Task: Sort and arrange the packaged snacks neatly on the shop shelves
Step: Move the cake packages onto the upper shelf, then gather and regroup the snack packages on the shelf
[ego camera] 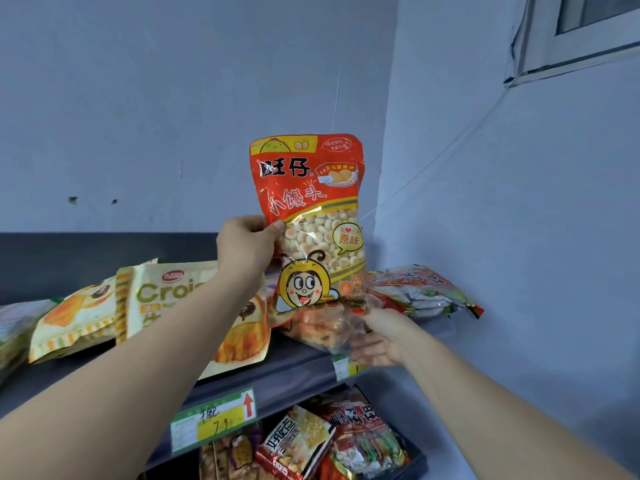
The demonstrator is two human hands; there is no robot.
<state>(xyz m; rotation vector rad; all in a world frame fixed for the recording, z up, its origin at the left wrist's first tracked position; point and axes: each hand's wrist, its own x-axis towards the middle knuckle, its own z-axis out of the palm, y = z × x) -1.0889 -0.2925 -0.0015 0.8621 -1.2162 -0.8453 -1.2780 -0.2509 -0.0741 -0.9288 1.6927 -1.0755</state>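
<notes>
One glossy orange-red snack bag (308, 209), flat and rectangular with a clear window showing small round biscuits, is held upright above the upper shelf (298, 370), near the right wall corner. The left hand (246, 244) pinches its left edge between thumb and fingers. The right hand (381, 336) is at the bag's lower right corner, fingers loosely spread but blurred; whether it grips I cannot tell. Two cream pastry bags (162, 306) lie left on the dark metal shelf, two crinkly packets (422, 289) right, and two paper price labels (214, 419) sit on its near edge
</notes>
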